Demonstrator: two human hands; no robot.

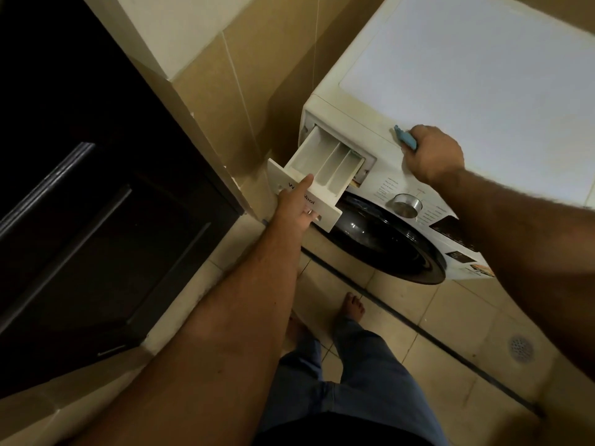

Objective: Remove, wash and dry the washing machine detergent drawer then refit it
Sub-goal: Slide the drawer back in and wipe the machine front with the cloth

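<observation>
Drawer (322, 170) pulled partway out of washing machine (483, 91), rear still in slot, front panel overhanging round door (386, 243). Tiled wall (244, 101) close on drawer's left; open floor (418, 317) below. Left hand (297, 210) grips drawer front, thumb on top, fingers under. Right hand (431, 154) rests on machine top, clenched round blue cloth (405, 137). Three compartments, one dial (407, 205).

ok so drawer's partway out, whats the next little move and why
Probably keep pulling the detergent drawer straight out with the left hand, which grips its front panel. The drawer's rear end still sits in the slot of the washing machine, so it isn't free for washing yet. The right hand rests on the machine's top holding a blue item, likely bracing it.
</observation>
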